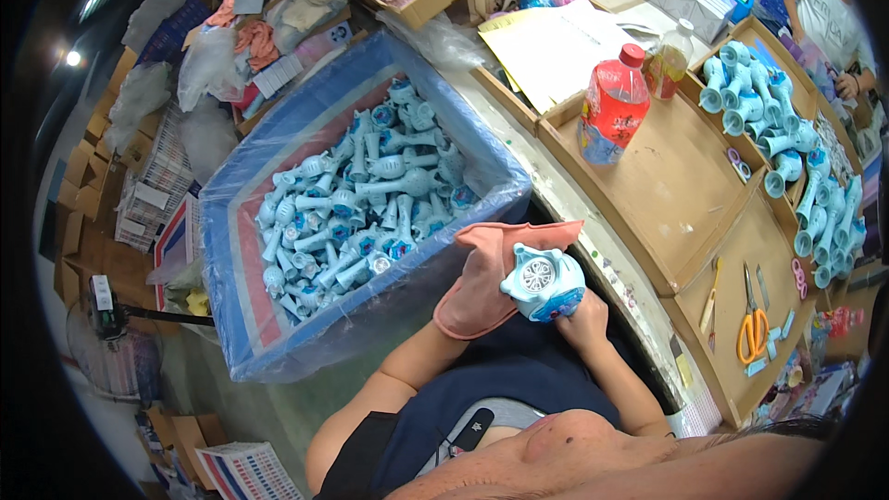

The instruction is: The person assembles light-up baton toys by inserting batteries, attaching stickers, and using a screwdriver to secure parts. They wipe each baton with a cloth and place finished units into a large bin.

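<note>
My right hand point(585, 319) is closed around a light blue plastic toy point(546, 282) shaped like a microphone, in front of my body. Its round end carries a pale grille and faces up, with a darker blue patch on its side. A pink cloth point(482, 282) covers my left hand and lies against the toy's left side. The fingers under the cloth are hidden. Left of my hands, a large blue, red and white bin point(370, 338), wrapped in clear plastic, holds a heap of similar toys point(370, 190).
On the right, cardboard trays point(648, 208) hold orange-handled scissors point(753, 333), a yellow cutter point(711, 296) and more blue toys point(778, 116). A red-capped bottle point(614, 106) and a clear bottle point(669, 60) stand on them. Another person point(829, 14) is at the far right.
</note>
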`<state>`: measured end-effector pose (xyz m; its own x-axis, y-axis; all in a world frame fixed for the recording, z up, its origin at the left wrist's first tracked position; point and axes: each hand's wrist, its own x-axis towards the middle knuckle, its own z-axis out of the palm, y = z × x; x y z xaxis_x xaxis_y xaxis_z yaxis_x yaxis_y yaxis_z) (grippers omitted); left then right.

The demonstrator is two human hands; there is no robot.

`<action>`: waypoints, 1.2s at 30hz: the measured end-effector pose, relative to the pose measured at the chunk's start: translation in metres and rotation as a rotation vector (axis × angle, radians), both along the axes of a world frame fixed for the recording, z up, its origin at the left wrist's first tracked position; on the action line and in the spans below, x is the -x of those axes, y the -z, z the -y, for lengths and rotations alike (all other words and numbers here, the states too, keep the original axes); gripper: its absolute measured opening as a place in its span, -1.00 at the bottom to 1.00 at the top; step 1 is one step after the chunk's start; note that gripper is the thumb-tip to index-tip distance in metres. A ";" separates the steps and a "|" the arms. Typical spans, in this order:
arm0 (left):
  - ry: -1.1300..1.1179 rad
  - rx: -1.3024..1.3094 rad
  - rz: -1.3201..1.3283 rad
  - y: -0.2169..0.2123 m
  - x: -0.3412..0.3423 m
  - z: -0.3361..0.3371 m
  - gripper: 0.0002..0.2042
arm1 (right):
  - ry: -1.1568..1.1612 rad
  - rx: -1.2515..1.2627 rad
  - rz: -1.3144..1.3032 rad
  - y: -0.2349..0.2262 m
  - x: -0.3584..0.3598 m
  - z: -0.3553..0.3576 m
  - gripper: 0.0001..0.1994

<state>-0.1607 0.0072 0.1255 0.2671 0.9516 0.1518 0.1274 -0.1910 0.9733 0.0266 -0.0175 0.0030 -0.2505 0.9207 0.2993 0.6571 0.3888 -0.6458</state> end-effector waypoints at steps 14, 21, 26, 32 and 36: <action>-0.194 -0.242 -0.128 -0.003 -0.006 0.012 -0.82 | 0.079 -0.166 -0.014 0.010 0.001 -0.006 -0.71; -0.161 -0.485 -0.197 -0.031 -0.008 0.007 -0.92 | -0.013 -0.188 -0.039 0.008 -0.003 -0.008 -0.72; 0.095 -0.204 0.088 -0.036 0.009 -0.012 -0.69 | -0.422 0.309 -0.032 -0.011 -0.014 0.002 -0.74; -0.110 0.052 0.456 -0.022 -0.001 -0.012 -0.59 | -0.567 0.649 -0.201 -0.030 -0.013 0.007 -0.67; -0.236 0.033 0.708 -0.023 -0.012 -0.014 -0.63 | -0.479 0.715 -0.163 -0.039 -0.010 0.009 -0.66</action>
<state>-0.1490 0.0208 0.1488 -0.0965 0.9785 0.1820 -0.4982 -0.2058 0.8423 0.0367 -0.0260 0.0417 -0.6630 0.7080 -0.2432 0.4045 0.0656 -0.9122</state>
